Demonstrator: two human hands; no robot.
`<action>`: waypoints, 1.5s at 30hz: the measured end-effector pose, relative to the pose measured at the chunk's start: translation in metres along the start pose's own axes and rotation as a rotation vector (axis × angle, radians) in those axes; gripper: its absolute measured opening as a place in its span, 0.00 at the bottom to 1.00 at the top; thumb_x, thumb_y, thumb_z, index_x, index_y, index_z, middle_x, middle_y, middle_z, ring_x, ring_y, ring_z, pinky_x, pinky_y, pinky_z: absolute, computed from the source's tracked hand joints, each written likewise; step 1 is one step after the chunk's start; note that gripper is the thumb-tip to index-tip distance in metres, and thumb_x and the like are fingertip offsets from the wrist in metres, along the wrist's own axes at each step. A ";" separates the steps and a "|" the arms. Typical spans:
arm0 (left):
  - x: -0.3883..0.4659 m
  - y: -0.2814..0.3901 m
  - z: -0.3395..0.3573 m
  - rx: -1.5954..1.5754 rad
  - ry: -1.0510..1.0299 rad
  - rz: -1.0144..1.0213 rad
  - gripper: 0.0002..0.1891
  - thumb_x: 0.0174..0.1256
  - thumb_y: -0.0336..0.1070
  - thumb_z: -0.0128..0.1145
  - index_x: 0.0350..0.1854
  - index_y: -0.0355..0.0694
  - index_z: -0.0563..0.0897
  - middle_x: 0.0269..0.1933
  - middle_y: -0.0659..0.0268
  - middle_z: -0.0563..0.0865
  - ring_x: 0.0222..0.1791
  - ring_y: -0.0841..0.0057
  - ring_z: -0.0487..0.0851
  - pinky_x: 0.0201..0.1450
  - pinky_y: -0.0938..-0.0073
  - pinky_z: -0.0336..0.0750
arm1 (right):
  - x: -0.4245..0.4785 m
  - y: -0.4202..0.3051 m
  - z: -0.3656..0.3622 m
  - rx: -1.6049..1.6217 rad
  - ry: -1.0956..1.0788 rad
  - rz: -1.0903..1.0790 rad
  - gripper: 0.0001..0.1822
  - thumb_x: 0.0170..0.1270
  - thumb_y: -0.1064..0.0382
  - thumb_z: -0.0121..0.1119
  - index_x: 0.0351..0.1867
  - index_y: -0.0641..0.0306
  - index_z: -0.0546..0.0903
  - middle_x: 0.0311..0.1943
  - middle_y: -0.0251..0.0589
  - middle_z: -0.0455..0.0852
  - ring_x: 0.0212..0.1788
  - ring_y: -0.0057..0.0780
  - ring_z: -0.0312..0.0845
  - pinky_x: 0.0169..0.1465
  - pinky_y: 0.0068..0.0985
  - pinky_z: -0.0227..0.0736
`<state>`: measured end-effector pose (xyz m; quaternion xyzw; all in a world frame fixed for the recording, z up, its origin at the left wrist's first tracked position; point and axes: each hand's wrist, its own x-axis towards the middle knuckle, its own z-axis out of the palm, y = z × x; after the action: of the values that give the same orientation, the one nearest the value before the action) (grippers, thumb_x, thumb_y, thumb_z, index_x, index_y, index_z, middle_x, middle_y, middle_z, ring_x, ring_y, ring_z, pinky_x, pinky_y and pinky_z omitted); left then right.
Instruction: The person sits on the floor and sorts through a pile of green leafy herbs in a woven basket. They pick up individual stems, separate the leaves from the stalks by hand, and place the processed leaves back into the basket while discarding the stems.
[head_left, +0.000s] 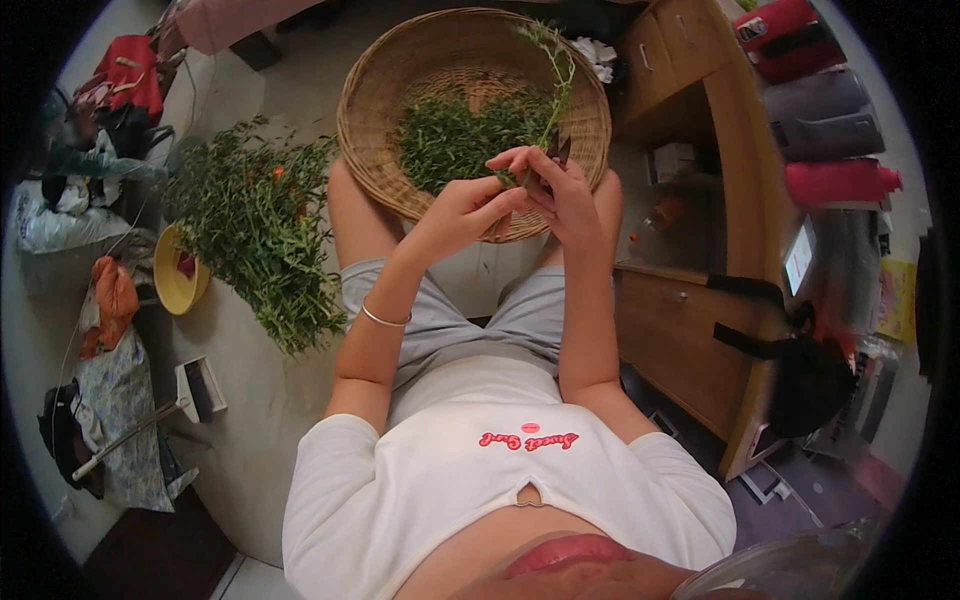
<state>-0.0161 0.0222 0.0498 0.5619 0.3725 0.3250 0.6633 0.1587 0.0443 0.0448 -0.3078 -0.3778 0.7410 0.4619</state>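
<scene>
My left hand (472, 214) pinches the lower end of a leafy green stem (559, 94) above the near rim of a round wicker basket (371, 161). My right hand (566, 195) is close beside it, its fingers also about the stem. Dark pointed blades, seemingly of scissors (561, 148), stick out from the right hand; their handles are hidden by the fingers. The stem rises away from me over the basket's right side. Cut green leaves (472, 139) cover the basket's bottom. The basket rests against my knees.
A large heap of leafy stems (262, 232) lies on the floor at left, beside a yellow basin (180, 277). A long-handled dustpan or brush (201, 390) is nearer. At right stands a wooden cabinet (675, 322), with bottles and flasks (840, 184) and a black bag (814, 386).
</scene>
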 end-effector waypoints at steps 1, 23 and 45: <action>0.004 -0.002 0.003 0.113 0.026 0.045 0.14 0.72 0.40 0.52 0.29 0.35 0.78 0.19 0.73 0.75 0.19 0.88 0.69 0.20 0.82 0.63 | -0.002 0.000 -0.005 0.031 -0.002 0.015 0.16 0.73 0.57 0.47 0.35 0.65 0.81 0.26 0.35 0.82 0.11 0.08 0.50 0.16 0.12 0.48; 0.020 -0.034 -0.004 0.290 0.302 0.219 0.12 0.72 0.40 0.49 0.45 0.35 0.77 0.36 0.66 0.79 0.36 0.82 0.76 0.35 0.83 0.72 | -0.002 -0.005 -0.024 0.189 0.270 -0.075 0.17 0.73 0.57 0.45 0.24 0.59 0.72 0.20 0.28 0.68 0.12 0.11 0.49 0.13 0.14 0.44; 0.018 -0.030 0.012 0.189 0.126 0.203 0.15 0.71 0.38 0.51 0.27 0.33 0.75 0.18 0.71 0.66 0.19 0.86 0.61 0.21 0.81 0.60 | 0.008 0.022 -0.011 0.167 0.347 -0.094 0.16 0.71 0.58 0.49 0.24 0.59 0.73 0.21 0.29 0.72 0.13 0.13 0.54 0.16 0.16 0.46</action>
<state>0.0039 0.0263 0.0186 0.6350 0.3837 0.3884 0.5466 0.1548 0.0484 0.0198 -0.3736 -0.2439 0.6833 0.5779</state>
